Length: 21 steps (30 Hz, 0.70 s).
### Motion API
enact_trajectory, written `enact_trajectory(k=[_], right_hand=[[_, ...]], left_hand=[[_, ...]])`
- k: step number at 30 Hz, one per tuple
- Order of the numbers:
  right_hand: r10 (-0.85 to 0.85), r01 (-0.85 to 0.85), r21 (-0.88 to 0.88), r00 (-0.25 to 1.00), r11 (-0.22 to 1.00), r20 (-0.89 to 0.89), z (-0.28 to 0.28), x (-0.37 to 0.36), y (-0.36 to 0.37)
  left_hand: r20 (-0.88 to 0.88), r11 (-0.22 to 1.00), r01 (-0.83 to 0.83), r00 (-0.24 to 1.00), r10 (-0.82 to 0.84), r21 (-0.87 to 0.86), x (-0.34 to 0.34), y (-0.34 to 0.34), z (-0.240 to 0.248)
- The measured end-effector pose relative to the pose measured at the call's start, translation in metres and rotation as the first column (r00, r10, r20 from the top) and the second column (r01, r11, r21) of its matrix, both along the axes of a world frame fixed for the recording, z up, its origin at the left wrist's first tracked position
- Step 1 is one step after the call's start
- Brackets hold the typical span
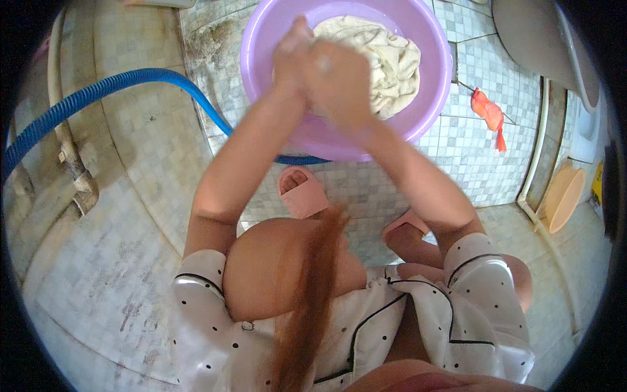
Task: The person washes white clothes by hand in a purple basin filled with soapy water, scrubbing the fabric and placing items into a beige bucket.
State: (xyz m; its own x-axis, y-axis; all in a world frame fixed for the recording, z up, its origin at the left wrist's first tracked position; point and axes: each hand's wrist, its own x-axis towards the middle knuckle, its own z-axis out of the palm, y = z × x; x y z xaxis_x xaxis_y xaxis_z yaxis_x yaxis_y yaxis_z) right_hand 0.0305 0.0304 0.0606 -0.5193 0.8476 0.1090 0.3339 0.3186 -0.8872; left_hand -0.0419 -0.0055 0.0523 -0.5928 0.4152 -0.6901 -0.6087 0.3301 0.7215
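A round purple basin sits on the tiled floor in front of me. In it lies a crumpled cream-white cloth, perhaps a towel, bunched toward the right side. Over the basin's left half my left hand and my right hand press together, fingers closed, both somewhat blurred. A small pale spot shows at the right hand's knuckles. Whatever lies between the palms is hidden. The cloth is just behind and right of my right hand; I cannot tell if it reaches into my grip.
A blue corrugated hose arches in from the left and passes under the basin's near side. Right of the basin lies a red-orange crumpled bag. A peach basin leans by white pipes. My feet wear pink slippers.
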Motion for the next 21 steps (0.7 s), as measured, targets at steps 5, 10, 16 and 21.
enact_trajectory(k=[5,10,16,21], right_hand=[[0.188,-0.165,-0.314,0.981,0.935,0.046,0.004,-0.009,0.043],[0.067,-0.066,0.024,0.997,0.998,-0.032,0.011,-0.013,-0.009],[0.032,-0.057,-0.222,0.993,0.973,-0.113,0.007,-0.018,0.003],[0.155,-0.146,-0.153,0.986,0.977,0.052,-0.013,-0.012,0.036]], left_hand=[[0.333,0.942,-0.273,0.922,0.199,0.196,0.023,-0.001,0.006],[0.287,0.990,-0.139,0.950,0.122,0.037,-0.015,-0.007,-0.001],[0.154,0.980,-0.004,0.988,-0.027,0.197,-0.006,-0.018,-0.006],[0.442,0.928,-0.292,0.881,0.166,0.233,0.022,-0.006,0.006]])
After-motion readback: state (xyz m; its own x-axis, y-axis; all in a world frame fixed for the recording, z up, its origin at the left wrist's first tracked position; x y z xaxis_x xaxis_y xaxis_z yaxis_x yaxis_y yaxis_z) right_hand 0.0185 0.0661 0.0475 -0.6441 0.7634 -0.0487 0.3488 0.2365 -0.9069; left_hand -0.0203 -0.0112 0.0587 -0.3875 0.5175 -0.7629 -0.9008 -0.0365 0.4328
